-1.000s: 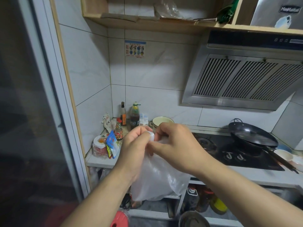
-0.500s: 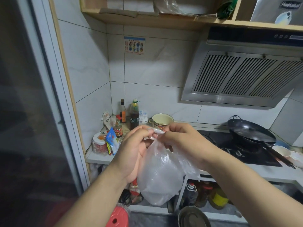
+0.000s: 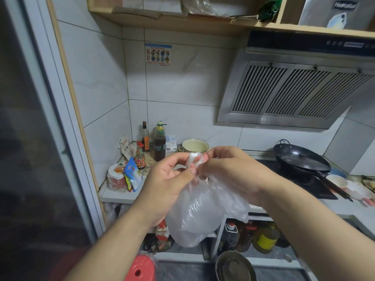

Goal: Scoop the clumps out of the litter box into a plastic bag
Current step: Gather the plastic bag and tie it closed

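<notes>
Head view, kitchen counter [image 3: 113, 194] behind: thin bag [image 3: 199, 216] dangling mid-air, top pinched by left hand [image 3: 168, 183] and right hand [image 3: 227, 171], fingers curled tight on it. Could tear or slip if yanked apart. No litter box visible.

Both forearms were bare from the lower edge of the frame up to the wrists; no sleeve, cuff or glove covered any part shown. The left hand [image 3: 166, 185] and the right hand [image 3: 229, 175] were bare. No ring, watch or band was visible on the fingers or wrists. The fingernails that showed were short and unpainted. The upper arms lay outside the frame.
</notes>
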A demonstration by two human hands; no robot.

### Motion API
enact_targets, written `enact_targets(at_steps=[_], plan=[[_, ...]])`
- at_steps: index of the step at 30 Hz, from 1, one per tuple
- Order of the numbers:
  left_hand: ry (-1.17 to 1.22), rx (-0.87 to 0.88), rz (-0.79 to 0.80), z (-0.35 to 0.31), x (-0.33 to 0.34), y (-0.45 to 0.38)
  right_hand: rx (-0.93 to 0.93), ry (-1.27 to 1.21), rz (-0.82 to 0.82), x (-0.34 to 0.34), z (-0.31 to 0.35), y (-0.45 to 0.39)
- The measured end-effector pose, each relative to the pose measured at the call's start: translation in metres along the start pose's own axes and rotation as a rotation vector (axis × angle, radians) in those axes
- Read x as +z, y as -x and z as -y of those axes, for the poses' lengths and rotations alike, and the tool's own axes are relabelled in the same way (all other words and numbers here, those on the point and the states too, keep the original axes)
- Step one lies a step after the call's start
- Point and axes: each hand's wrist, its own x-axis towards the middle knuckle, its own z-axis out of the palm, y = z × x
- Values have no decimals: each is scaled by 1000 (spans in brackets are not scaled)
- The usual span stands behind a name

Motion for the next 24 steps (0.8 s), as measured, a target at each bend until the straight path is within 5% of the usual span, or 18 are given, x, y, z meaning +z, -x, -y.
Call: enact_targets(at_steps=[3,9,14,24], plan=[[-40,35,-40,-1,1,1,55,-85,20,-5,3,5],[-205,99,-70,-1,3,5,2,212,-101,-15,8,15],[-377,141,-49,-2,8,8,-70,154,-11,-17,11,20],[-260,81,36,-11,8,13,-302,315,-107,-9,1,21]])
